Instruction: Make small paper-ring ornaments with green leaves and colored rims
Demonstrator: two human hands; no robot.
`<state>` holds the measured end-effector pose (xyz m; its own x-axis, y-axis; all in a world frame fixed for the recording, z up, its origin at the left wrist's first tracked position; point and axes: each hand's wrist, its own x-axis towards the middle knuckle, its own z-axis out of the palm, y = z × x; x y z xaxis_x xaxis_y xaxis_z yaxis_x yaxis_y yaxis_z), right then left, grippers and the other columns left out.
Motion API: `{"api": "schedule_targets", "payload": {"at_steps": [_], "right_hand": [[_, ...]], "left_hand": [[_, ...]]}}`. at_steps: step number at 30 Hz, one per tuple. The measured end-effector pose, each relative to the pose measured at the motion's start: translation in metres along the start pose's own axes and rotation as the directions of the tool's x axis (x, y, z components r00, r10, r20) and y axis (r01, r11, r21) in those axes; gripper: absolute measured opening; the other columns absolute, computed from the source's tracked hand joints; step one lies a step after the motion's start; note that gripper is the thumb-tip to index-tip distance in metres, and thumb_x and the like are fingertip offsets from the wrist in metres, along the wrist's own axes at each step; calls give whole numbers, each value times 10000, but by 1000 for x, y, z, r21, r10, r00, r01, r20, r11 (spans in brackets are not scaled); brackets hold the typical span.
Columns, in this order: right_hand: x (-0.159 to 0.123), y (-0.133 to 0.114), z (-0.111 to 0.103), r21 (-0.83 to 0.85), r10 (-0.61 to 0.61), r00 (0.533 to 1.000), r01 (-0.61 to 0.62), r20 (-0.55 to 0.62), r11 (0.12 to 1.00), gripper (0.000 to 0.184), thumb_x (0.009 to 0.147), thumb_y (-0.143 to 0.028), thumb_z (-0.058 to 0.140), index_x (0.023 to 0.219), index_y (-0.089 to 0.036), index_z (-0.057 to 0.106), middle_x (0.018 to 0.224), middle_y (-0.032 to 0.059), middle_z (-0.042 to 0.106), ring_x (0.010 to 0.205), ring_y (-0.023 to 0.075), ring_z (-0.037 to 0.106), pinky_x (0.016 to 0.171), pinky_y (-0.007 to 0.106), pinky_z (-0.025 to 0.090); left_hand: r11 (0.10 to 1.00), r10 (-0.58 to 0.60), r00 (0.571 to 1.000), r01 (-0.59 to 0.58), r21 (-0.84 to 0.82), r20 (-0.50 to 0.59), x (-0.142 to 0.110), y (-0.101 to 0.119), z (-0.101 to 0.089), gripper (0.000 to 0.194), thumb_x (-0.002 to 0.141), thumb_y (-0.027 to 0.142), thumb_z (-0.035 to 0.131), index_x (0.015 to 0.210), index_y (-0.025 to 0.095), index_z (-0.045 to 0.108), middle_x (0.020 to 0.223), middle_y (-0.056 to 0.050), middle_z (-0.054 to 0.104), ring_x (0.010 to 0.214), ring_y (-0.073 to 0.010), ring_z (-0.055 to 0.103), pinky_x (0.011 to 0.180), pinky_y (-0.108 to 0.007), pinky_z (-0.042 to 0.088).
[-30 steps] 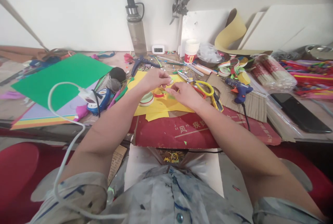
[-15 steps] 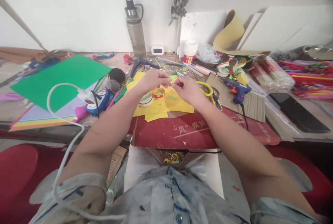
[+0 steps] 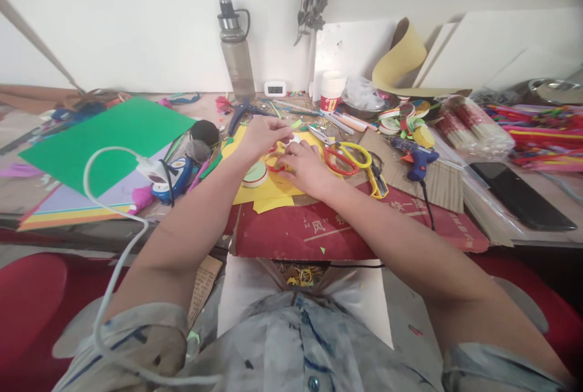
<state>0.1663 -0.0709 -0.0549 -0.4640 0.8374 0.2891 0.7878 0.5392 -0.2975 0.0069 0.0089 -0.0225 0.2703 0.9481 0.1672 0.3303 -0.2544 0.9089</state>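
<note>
My left hand [image 3: 266,137] is above the yellow paper [image 3: 273,204], thumb and fingertips pinched together at a small white piece [image 3: 295,138] that is mostly hidden. Close beyond these fingertips is a light-green scrap [image 3: 297,124]. My right hand [image 3: 306,167] is lower, its fingers curled round the right edge of a red paper ring [image 3: 273,164] on the yellow paper. Left of it is a pale green roll with a red-striped rim [image 3: 255,175]. Scissors with red and yellow handles [image 3: 341,164] rest to the right of my right hand.
A box cutter [image 3: 378,179] and a blue glue gun [image 3: 416,161] lie on the right, a phone [image 3: 523,195] beyond. Green sheets [image 3: 109,143] and a white cable [image 3: 112,264] are at left. A bottle [image 3: 237,55] and paper cups [image 3: 332,91] stand behind.
My right hand has moved left and down from beside my left fingertips to the red ring, uncovering the scissors. My left hand has stayed nearly in place, still pinched.
</note>
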Motion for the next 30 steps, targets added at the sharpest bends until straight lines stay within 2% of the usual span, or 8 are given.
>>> {"api": "schedule_targets", "payload": {"at_steps": [2, 5, 9, 12, 16, 22, 27, 30], "right_hand": [[2, -2, 2, 2, 21, 1000, -21, -1, 1000, 157, 1030, -284, 678, 1088, -262, 822, 1235, 116, 706, 1238, 337, 549, 989, 494, 371], [5, -2, 4, 55, 54, 997, -51, -46, 997, 158, 1033, -272, 681, 1006, -246, 834, 1189, 101, 738, 1220, 307, 593, 1006, 477, 355], [7, 6, 4, 260, 95, 971, -35, -222, 965, 117, 974, -207, 724, 917, -227, 824, 1040, 72, 758, 1076, 245, 664, 964, 416, 432], [12, 18, 1, 529, 227, 897, 8, -379, 849, 139, 968, -239, 704, 850, -218, 775, 890, 32, 751, 848, 185, 655, 827, 351, 494], [17, 32, -6, 751, 412, 812, 49, -414, 659, 108, 943, -295, 715, 868, -223, 742, 846, 4, 758, 772, 157, 645, 753, 317, 524], [17, 33, -13, 824, 485, 770, 92, -415, 559, 103, 914, -248, 722, 828, -230, 668, 763, -22, 726, 701, 131, 635, 738, 301, 536], [18, 34, -11, 816, 486, 764, 89, -424, 572, 128, 909, -256, 720, 821, -237, 630, 769, -25, 713, 700, 127, 631, 726, 297, 528], [21, 40, -7, 802, 513, 735, 69, -443, 594, 202, 889, -330, 773, 816, -246, 604, 781, -29, 684, 720, 131, 629, 715, 295, 517]], "left_hand": [[1000, 19, 1000, -19, 3, -15, 2, -4, 0, 180, 804, 341, 861, 784, 171, 805, 749, -26, 764, 564, -69, 548, 547, -235, 410], [999, 49, 998, -49, -12, -40, 5, -9, 0, 203, 761, 367, 897, 802, 182, 825, 810, -11, 777, 613, -70, 534, 589, -240, 415], [993, 19, 999, -23, -112, -37, 6, -9, 3, 234, 712, 352, 933, 810, 172, 819, 805, -7, 762, 609, -60, 506, 583, -228, 398], [965, -21, 999, 14, -263, -24, 4, -5, 7, 200, 710, 276, 932, 790, 150, 800, 686, 14, 683, 534, -33, 444, 531, -209, 348], [907, -56, 998, 59, -418, 19, -1, 2, 14, 153, 725, 194, 914, 772, 130, 783, 602, 30, 621, 497, -22, 452, 497, -182, 330], [853, -82, 993, 116, -510, 90, -10, 11, 22, 93, 793, 170, 875, 827, 122, 802, 735, -26, 750, 579, -55, 646, 527, -171, 425], [865, -116, 982, 173, -471, 148, -14, 15, 23, 160, 858, 232, 862, 968, 120, 831, 893, -89, 828, 718, -106, 767, 583, -169, 496], [858, -99, 979, 174, -483, 178, -15, 14, 24, 171, 898, 206, 820, 1045, 119, 830, 938, -98, 839, 760, -124, 794, 605, -171, 537]]}}
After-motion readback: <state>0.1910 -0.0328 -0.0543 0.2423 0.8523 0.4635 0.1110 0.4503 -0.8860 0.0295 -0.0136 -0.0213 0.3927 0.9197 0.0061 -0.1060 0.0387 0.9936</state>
